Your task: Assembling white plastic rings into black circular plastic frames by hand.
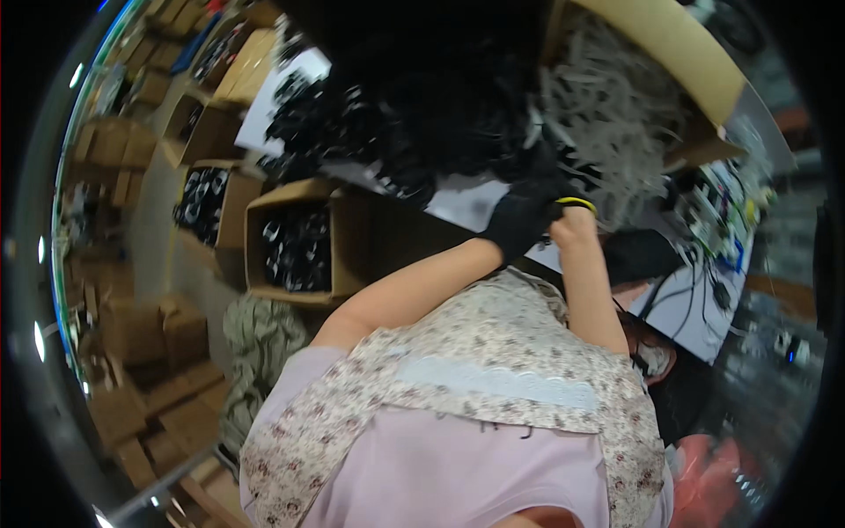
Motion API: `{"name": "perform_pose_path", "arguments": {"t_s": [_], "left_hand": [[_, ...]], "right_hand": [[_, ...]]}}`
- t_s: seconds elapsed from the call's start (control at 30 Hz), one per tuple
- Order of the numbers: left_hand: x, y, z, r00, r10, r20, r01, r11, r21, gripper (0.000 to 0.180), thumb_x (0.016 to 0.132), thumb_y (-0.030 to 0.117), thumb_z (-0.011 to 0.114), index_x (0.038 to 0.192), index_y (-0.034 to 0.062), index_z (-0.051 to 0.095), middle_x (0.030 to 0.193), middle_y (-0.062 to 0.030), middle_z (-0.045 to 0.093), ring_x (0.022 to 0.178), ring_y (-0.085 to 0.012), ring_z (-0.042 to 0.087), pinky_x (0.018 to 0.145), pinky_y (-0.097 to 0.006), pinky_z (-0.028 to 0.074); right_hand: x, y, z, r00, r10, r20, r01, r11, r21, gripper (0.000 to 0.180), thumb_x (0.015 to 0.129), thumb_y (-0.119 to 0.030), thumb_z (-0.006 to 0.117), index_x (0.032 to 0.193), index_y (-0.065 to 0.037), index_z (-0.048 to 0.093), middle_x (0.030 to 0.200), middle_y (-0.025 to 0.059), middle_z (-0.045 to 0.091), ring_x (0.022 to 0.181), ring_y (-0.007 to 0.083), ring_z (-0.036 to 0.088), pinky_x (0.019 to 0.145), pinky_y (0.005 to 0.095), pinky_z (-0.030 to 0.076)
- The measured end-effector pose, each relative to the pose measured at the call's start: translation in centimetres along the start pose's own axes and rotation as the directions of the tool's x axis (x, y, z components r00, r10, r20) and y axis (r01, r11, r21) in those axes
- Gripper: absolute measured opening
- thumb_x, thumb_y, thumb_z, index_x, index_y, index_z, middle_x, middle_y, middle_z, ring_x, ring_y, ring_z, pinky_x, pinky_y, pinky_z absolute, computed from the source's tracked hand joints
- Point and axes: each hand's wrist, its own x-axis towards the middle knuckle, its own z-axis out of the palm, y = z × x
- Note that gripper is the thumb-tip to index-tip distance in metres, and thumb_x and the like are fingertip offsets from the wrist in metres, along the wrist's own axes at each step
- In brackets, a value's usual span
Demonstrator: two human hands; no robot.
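Black gloves cover both of my hands, which are close together at the table's near edge. My left hand (pixel 518 220) reaches in from the left, beside my right wrist. Just beyond it, my right hand (pixel 547 172) points away from me, with a yellow cuff band (pixel 576 203) at the wrist. Dark gloves merge with the dark surroundings, so the fingers and anything in them cannot be made out. Ahead and to the left lies a heap of glossy black pieces (pixel 352 119). Translucent whitish strips (pixel 607 114) fill a cardboard box (pixel 695 53) at the right.
An open carton (pixel 352 242) of black pieces stands left of my arm, with another carton (pixel 231 207) beyond it. Cables (pixel 700 264) and small parts lie on the white table (pixel 682 312) at right. Stacked boxes (pixel 132 334) line the far left.
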Motion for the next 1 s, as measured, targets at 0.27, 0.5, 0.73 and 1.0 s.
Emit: {"name": "perform_pose_path", "arguments": {"t_s": [0.27, 0.5, 0.73, 1.0], "left_hand": [[1.6, 1.9, -0.6, 0.946, -0.199, 0.257, 0.308, 0.804, -0.509, 0.015, 0.097, 0.017, 0.063, 0.104, 0.0051, 0.063, 0.090, -0.0072, 0.061, 0.085, -0.0156, 0.059, 0.077, -0.033, 0.050], [0.3, 4.9, -0.6, 0.891, 0.390, 0.231, -0.383, 0.921, -0.077, 0.021, 0.073, 0.007, 0.070, 0.093, 0.0067, 0.066, 0.091, -0.0166, 0.063, 0.088, -0.0370, 0.061, 0.077, -0.043, 0.049], [-0.4, 2.8, -2.0, 0.919, 0.014, 0.394, 0.111, 0.949, -0.295, 0.031, 0.087, 0.001, 0.063, 0.115, 0.0106, 0.065, 0.099, -0.0137, 0.063, 0.096, -0.0352, 0.061, 0.083, -0.042, 0.050], [-4.6, 0.7, -3.2, 0.942, -0.062, 0.330, 0.150, 0.958, -0.246, 0.025, 0.095, 0.008, 0.064, 0.120, 0.0062, 0.061, 0.109, -0.0112, 0.066, 0.103, -0.0215, 0.064, 0.085, -0.033, 0.052]], "right_hand": [[-0.4, -3.2, 0.9, 0.903, -0.042, 0.429, 0.135, 0.973, -0.189, 0.041, 0.097, -0.009, 0.054, 0.135, 0.008, 0.054, 0.134, 0.0158, 0.062, 0.125, 0.0282, 0.058, 0.107, 0.0383, 0.048], [1.1, -2.3, 3.0, 0.782, -0.189, 0.594, 0.623, 0.249, -0.741, 0.049, 0.093, -0.013, 0.059, 0.140, 0.000, 0.052, 0.137, 0.0140, 0.058, 0.120, 0.0234, 0.057, 0.105, 0.0350, 0.044], [2.9, -4.5, 2.6, 0.834, -0.370, 0.410, 0.340, 0.929, 0.147, 0.037, 0.101, -0.011, 0.050, 0.136, -0.001, 0.053, 0.139, 0.0179, 0.055, 0.128, 0.0274, 0.054, 0.109, 0.0370, 0.044], [4.6, -8.4, 0.2, 0.121, -0.586, 0.801, 0.382, -0.718, -0.583, 0.058, 0.099, -0.033, 0.056, 0.149, -0.007, 0.043, 0.156, 0.0186, 0.038, 0.142, 0.0390, 0.037, 0.116, 0.0473, 0.031]]}}
